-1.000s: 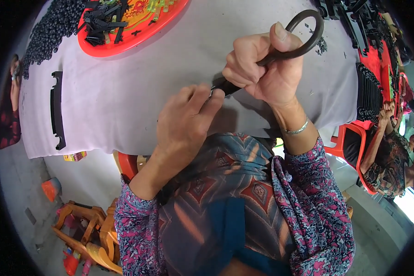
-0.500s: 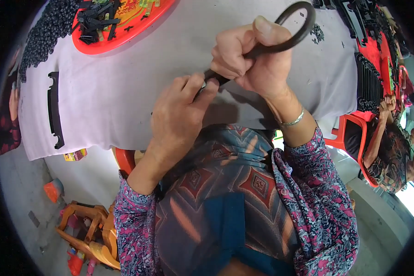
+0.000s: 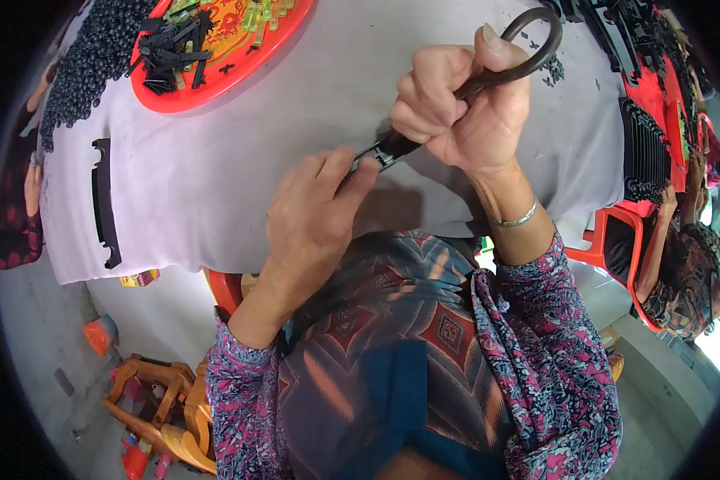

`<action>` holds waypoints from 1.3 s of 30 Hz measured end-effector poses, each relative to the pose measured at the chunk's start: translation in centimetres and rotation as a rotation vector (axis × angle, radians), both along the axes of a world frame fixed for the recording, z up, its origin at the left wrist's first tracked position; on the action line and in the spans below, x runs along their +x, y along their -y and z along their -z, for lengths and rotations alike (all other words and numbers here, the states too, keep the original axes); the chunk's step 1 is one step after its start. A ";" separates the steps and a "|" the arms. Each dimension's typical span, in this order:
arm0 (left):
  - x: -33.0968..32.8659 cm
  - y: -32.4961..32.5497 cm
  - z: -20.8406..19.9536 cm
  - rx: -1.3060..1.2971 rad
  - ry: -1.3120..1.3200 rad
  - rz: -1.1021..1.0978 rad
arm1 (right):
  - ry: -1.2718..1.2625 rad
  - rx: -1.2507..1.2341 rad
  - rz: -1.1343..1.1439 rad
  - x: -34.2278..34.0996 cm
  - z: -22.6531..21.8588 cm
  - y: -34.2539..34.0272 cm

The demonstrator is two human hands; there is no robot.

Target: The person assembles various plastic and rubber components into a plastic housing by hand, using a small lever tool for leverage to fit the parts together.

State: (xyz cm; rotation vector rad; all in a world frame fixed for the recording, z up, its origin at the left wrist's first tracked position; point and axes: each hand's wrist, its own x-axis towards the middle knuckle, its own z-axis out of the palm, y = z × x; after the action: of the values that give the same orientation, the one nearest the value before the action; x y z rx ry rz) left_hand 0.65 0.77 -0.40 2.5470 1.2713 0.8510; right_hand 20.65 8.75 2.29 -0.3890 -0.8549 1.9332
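Note:
My right hand [image 3: 476,112] is wrapped round dark loop-handled scissors [image 3: 549,48]; one large loop stands out past the thumb. Their working end points down-left toward my left hand [image 3: 312,200], and the fingers hide much of it. Between the thumb and fingers of my left hand is a thin black plastic strip [image 3: 370,154] with a greyish edge, mostly covered. The scissors' tip meets this strip. Both hands are above the cloth-covered table, close to my body.
A red tray [image 3: 168,102] holds black pieces and yellow-green clips. Black beads [image 3: 96,60] are heaped left of it; a notched black bar [image 3: 102,204] lies nearby. Stacked black bars [image 3: 646,152] stand at right, near a co-worker's arm [image 3: 656,244]. Small dark bits [image 3: 552,72] lie far right.
My right hand and the scissors have moved slightly right and down. The gap between my hands has widened, showing more of the scissors' end and the strip. The view has shifted slightly.

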 end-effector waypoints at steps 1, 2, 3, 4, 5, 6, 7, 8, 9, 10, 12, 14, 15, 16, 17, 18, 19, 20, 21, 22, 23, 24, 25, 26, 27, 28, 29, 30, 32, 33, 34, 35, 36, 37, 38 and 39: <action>0.0 0.0 0.0 -0.008 -0.013 0.001 | 0.023 0.057 -0.037 -0.3 -0.3 -0.1; -0.1 0.0 0.0 -0.015 -0.027 0.001 | 0.046 0.115 -0.075 -0.6 -0.4 -0.2; -0.1 0.0 0.0 -0.014 -0.028 0.001 | 0.045 0.116 -0.074 -0.8 -0.4 -0.1; -0.1 -0.1 0.0 -0.005 -0.033 0.004 | 0.042 0.093 -0.071 -0.9 -0.4 0.0; -0.1 -0.1 0.1 0.003 -0.038 0.006 | 0.039 0.069 -0.068 -0.9 -0.4 0.0; -0.1 -0.2 0.1 0.005 -0.037 0.006 | 0.039 0.071 -0.068 -0.9 -0.2 0.0; -0.1 -0.2 0.1 0.013 -0.032 0.008 | 0.049 0.086 -0.073 -0.9 -0.1 0.0; -0.1 -0.2 0.1 0.020 -0.027 0.010 | 0.059 0.102 -0.078 -0.9 0.1 0.0; 0.0 -0.1 0.1 0.021 -0.026 0.009 | 0.060 0.102 -0.078 -0.9 0.1 0.1; 0.0 -0.1 0.2 0.019 -0.026 0.006 | 0.061 0.100 -0.077 -1.0 0.2 0.1; 0.0 -0.2 0.2 0.018 -0.025 0.003 | 0.064 0.098 -0.076 -1.0 0.2 0.0; 0.0 -0.2 0.2 0.022 -0.031 0.002 | 0.059 0.109 -0.095 -0.9 0.2 0.0; 0.1 -0.2 0.2 0.022 -0.031 0.002 | 0.059 0.108 -0.096 -0.9 0.2 -0.1; 0.1 -0.2 0.4 0.030 -0.027 -0.003 | 0.060 0.113 -0.094 -1.0 0.3 0.0; 0.1 -0.2 0.5 0.038 -0.023 -0.007 | 0.061 0.117 -0.091 -1.1 0.3 0.0; 0.1 -0.2 0.5 0.036 -0.023 -0.005 | 0.061 0.115 -0.090 -1.1 0.4 0.1; 0.2 -0.2 0.3 0.035 -0.032 -0.010 | 0.060 0.091 -0.077 -1.2 0.3 0.1; 0.2 -0.2 0.0 0.035 -0.039 -0.016 | 0.059 0.068 -0.065 -1.2 0.2 0.2; 0.3 -0.3 -0.2 0.035 -0.037 -0.014 | 0.061 0.068 -0.063 -1.2 0.1 0.2; 0.3 -0.3 -0.3 0.023 -0.043 -0.018 | 0.054 0.067 -0.055 -1.1 0.2 0.2; 0.4 -0.4 -0.4 0.011 -0.049 -0.023 | 0.047 0.066 -0.047 -1.0 0.4 0.2; 0.4 -0.4 -0.4 0.012 -0.046 -0.022 | 0.049 0.066 -0.046 -0.8 0.5 0.2; 0.4 -0.4 -0.4 0.014 -0.049 -0.022 | 0.023 0.046 -0.030 -0.8 0.8 0.3; 0.4 -0.3 -0.4 0.016 -0.051 -0.023 | -0.002 0.025 -0.014 -0.7 1.0 0.3; 0.4 -0.4 -0.3 0.017 -0.050 -0.023 | -0.001 0.026 -0.014 -0.7 1.0 0.3; 0.4 -0.4 -0.2 0.031 -0.044 -0.028 | -0.011 0.007 0.007 -0.7 1.0 0.4; 0.5 -0.4 -0.1 0.045 -0.039 -0.033 | -0.022 -0.013 0.028 -0.7 1.1 0.4; 0.5 -0.4 -0.1 0.045 -0.037 -0.034 | -0.020 -0.013 0.028 -0.7 1.2 0.3; 0.5 -0.4 -0.2 0.039 -0.052 -0.041 | -0.033 -0.045 0.054 -0.7 1.3 0.4; 0.6 -0.4 -0.2 0.038 -0.049 -0.039 | -0.030 -0.046 0.057 -0.6 1.4 0.5; 0.6 -0.4 -0.1 0.051 -0.038 -0.035 | -0.035 -0.049 0.064 -0.6 1.5 0.6; 0.6 -0.4 0.0 0.063 -0.028 -0.030 | -0.041 -0.052 0.072 -0.5 1.5 0.7; 0.6 -0.5 -0.1 0.063 -0.028 -0.031 | -0.040 -0.052 0.072 -0.6 1.5 0.7; 0.5 -0.5 -0.3 0.045 -0.042 -0.029 | -0.039 -0.062 0.072 -0.7 1.5 0.6; 0.4 -0.4 -0.4 0.028 -0.056 -0.027 | -0.039 -0.072 0.073 -0.7 1.4 0.6; 0.4 -0.4 -0.5 0.028 -0.058 -0.028 | -0.041 -0.071 0.073 -0.7 1.5 0.6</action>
State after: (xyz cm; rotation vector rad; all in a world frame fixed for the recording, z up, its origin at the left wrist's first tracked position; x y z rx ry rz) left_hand 1.08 1.15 0.05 2.6003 1.3233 0.8112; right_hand 19.98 8.19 0.82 -0.4162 -0.7373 1.9017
